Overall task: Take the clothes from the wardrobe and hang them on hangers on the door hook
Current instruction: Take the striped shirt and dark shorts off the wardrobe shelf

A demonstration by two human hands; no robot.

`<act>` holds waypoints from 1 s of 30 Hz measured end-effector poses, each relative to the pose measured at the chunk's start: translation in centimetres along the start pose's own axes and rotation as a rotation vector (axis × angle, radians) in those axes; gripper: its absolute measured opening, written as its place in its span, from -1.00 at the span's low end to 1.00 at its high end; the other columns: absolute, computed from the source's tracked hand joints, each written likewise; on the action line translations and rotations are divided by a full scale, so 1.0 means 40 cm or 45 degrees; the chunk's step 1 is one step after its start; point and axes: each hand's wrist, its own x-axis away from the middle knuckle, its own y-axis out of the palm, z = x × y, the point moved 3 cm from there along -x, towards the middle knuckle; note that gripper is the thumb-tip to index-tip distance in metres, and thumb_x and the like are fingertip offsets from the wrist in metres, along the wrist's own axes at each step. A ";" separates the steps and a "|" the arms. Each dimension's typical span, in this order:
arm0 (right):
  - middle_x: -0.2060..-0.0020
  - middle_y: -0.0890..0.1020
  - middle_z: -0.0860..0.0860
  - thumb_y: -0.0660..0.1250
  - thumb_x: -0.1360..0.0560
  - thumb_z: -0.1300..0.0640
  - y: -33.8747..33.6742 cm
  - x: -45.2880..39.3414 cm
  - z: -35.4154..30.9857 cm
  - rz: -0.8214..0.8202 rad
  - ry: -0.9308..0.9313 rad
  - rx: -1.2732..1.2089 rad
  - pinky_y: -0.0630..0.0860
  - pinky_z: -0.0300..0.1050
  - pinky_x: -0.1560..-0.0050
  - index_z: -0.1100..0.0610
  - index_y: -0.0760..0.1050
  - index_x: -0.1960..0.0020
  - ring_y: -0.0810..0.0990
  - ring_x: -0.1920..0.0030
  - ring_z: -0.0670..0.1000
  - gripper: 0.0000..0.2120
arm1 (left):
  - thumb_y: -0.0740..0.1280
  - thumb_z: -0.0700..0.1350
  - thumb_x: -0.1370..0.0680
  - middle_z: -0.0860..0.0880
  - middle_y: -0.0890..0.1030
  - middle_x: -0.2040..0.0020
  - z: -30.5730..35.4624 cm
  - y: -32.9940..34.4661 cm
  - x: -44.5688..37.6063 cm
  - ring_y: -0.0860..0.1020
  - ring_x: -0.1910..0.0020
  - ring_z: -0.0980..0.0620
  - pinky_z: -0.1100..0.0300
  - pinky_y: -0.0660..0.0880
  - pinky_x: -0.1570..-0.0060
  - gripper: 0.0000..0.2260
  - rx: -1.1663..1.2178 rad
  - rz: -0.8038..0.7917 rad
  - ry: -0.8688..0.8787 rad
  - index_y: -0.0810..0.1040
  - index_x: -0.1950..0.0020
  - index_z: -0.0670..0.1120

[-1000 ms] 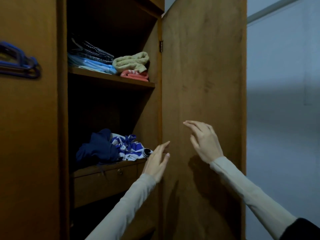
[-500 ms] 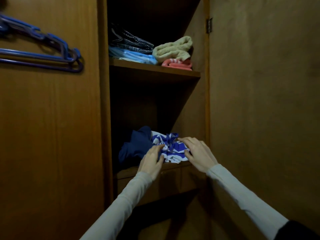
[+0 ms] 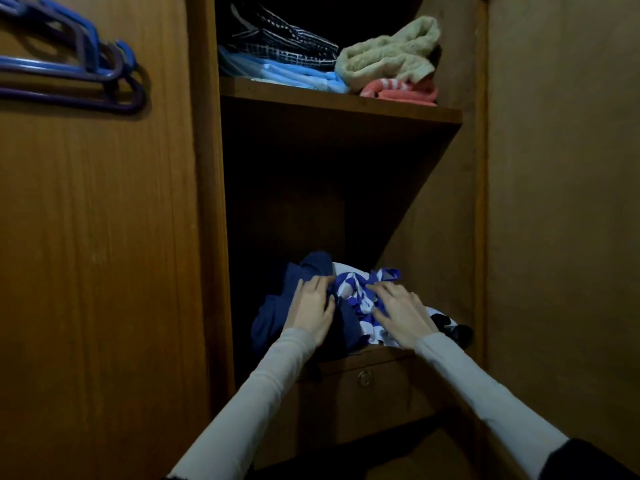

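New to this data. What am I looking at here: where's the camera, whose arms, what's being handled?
There is no robot: a person wears one wide-angle camera on the head, looking forward and down, so the arms in pale sleeves are the wearer's own. It shows an open wooden wardrobe. The left hand rests on a dark navy garment, and the right hand lies on a blue-and-white patterned garment; both sit crumpled on the lower shelf above a drawer. Whether the fingers are gripping yet is hard to tell. The upper shelf holds folded clothes and a beige towel. Blue hangers hang on the door at left.
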 end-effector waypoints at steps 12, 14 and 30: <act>-0.52 -0.16 0.04 -0.05 -0.45 -0.40 0.195 -0.168 0.140 -0.298 0.176 -0.060 0.00 0.29 -0.43 -0.27 -0.21 -0.46 -0.05 -0.50 0.20 -0.34 | -0.38 0.27 -0.34 -0.02 -0.12 -0.55 -0.089 0.158 -0.070 -0.19 -0.51 -0.16 -0.14 -0.17 -0.45 -0.25 -0.392 -0.222 -0.329 -0.09 -0.52 0.12; -0.52 -0.07 0.08 -0.24 -0.29 -0.56 0.221 -0.165 0.152 -0.322 0.166 -0.038 0.14 0.22 -0.40 -0.28 -0.25 -0.45 0.11 -0.45 0.23 -0.21 | -0.41 0.29 -0.30 -0.03 -0.14 -0.55 -0.094 0.169 -0.068 -0.14 -0.51 -0.18 -0.13 -0.09 -0.45 -0.22 -0.406 -0.194 -0.359 -0.13 -0.52 0.14; -0.06 0.57 0.08 -0.20 -0.35 -0.45 0.205 -0.114 0.151 -0.085 -0.051 -0.022 0.25 -0.02 -0.19 -0.10 0.24 -0.40 0.44 -0.17 0.05 -0.24 | 0.07 0.05 -0.46 -0.03 0.55 0.38 -0.068 0.168 -0.031 0.53 0.42 -0.02 0.20 0.41 0.45 -0.67 -0.868 0.036 -0.117 0.54 0.29 -0.05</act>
